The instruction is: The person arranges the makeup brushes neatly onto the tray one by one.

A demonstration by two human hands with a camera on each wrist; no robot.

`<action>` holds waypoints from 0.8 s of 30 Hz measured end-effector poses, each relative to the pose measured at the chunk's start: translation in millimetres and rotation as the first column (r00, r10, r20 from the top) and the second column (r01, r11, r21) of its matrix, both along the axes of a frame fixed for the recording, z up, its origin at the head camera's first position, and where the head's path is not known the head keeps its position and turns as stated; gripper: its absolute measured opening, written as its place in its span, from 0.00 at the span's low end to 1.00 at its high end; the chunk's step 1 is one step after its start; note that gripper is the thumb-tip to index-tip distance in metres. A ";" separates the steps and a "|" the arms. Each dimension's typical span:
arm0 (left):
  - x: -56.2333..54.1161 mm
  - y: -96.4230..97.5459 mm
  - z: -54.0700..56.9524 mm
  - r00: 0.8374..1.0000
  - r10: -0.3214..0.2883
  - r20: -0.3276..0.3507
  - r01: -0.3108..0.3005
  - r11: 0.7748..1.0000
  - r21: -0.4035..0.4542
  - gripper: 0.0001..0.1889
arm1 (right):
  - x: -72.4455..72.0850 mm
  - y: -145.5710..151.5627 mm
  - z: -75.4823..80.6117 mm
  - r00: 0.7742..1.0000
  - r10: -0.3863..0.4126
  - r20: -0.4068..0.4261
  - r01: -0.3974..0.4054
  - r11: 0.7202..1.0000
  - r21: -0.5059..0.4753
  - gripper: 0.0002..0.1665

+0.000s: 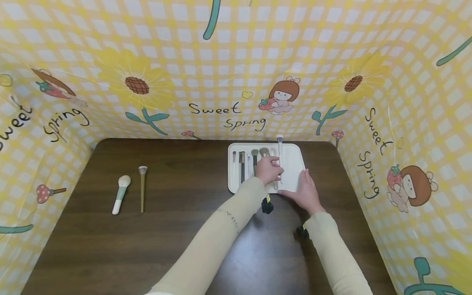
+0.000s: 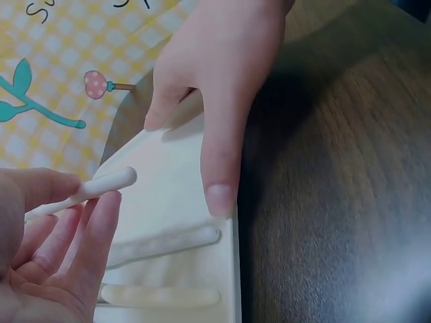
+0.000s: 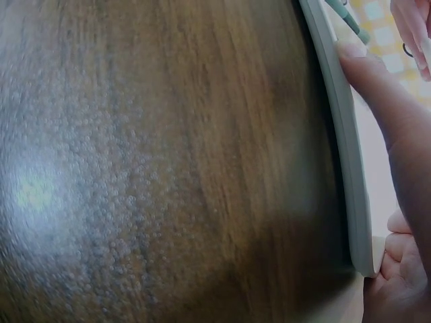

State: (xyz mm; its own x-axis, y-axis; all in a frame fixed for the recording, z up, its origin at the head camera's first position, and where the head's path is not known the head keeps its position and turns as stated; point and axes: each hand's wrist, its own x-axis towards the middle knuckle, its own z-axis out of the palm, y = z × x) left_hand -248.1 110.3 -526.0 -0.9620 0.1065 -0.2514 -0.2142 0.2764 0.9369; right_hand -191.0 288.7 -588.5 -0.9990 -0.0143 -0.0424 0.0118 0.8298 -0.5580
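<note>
My left hand (image 1: 268, 170) pinches a makeup brush (image 1: 280, 152) by its pale handle, bristles toward the far wall, over the right part of a white tray (image 1: 296, 159). In the left wrist view the rounded handle end (image 2: 120, 179) pokes out between thumb and fingers, raised above the tray. My right hand (image 1: 307, 192) holds the tray at its near right corner, thumb (image 3: 377, 77) along the front rim and fingers round the right side. Several makeup brushes lie side by side in the tray's left and middle, among them a green-headed brush (image 1: 255, 153); my left hand partly covers them.
On the table's left lie a brush with a white and green handle (image 1: 121, 194) and a thin olive-brown brush (image 1: 142, 188). A yellow checked cloth (image 1: 206, 82) walls the dark wooden table (image 1: 177, 246) at the back and sides.
</note>
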 end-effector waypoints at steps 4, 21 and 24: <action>-1.6 5.0 1.4 1.000 0.013 0.002 -0.013 0.999 -0.035 0.29 | 0.1 -0.7 -0.2 1.000 0.004 -0.005 -0.004 1.000 0.002 0.83; 5.4 17.0 -1.5 0.998 0.022 0.059 -0.011 0.984 -0.176 0.10 | 1.6 -0.8 0.9 1.000 -0.008 0.012 0.009 1.000 -0.020 0.84; 8.6 18.1 -1.3 0.996 0.021 0.084 -0.009 0.990 -0.139 0.09 | 1.5 0.0 0.6 1.000 -0.009 0.013 0.009 1.000 -0.023 0.83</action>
